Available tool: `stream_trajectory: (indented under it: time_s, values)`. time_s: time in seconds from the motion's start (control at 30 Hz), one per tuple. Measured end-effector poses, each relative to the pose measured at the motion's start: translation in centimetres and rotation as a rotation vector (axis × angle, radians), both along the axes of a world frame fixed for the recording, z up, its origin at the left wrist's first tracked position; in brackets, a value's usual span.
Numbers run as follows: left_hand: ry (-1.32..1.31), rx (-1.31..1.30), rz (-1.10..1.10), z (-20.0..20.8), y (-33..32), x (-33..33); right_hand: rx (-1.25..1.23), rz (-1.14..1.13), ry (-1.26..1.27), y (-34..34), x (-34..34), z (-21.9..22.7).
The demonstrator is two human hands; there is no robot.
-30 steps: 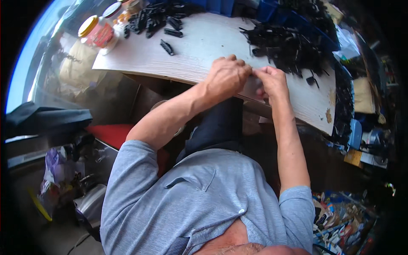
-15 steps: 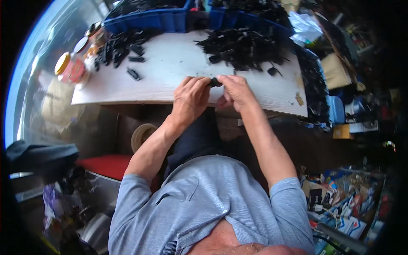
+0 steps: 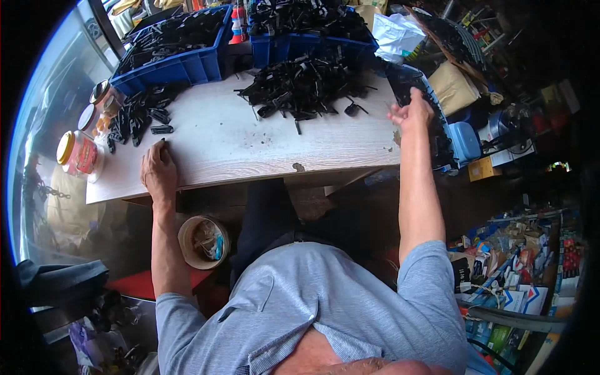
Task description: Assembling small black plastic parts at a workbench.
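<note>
My left hand [image 3: 157, 170] rests low on the left part of the white table, its fingers curled over a small black plastic part [image 3: 164, 143]. Only the tip of that part shows past the fingers. Beyond it lies a loose pile of similar black parts [image 3: 132, 122], with a single black piece [image 3: 162, 129] just ahead of the hand. On the other side, my right hand [image 3: 412, 116] is stretched out with fingers apart, holding nothing that I can see. It hovers near the table's right edge, over a blue-rimmed bin [image 3: 437, 103] of dark parts.
A large heap of black parts [image 3: 306, 87] covers the table's far middle. Behind stand two blue crates [image 3: 203, 67] full of black pieces. Several lidded jars [image 3: 81, 153] line the left edge. Below the table [image 3: 250, 156] is a round waste bucket [image 3: 187, 240]; clutter fills the lower right.
My hands were together at the table's front middle around a small black part. They have parted: the left went to the left pile, the right to the right-hand bin. The view has shifted.
</note>
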State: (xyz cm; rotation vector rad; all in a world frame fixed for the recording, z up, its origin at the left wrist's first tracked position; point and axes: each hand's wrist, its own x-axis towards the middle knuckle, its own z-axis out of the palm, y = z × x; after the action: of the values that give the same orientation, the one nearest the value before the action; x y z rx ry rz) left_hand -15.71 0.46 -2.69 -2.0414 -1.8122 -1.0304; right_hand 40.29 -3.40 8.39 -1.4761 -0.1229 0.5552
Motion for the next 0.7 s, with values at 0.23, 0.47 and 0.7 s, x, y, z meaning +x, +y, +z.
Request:
stream_trajectory:
  time_s: [0.23, 0.47, 0.7]
  values:
    - [0.094, -0.028, -0.065, 2.0, 0.2, 0.9, -0.325, 0.47, -0.042, -0.9, -5.1, -4.2]
    - [-0.344, -0.349, -0.216, 1.4, 0.5, 0.9, -0.634, 0.575, -0.425, 1.3, -8.0, -6.1]
    - [0.054, -0.021, -0.264, 0.8, 0.0, 0.1, -0.701, 0.606, -0.606, 0.8, -10.5, -5.8]
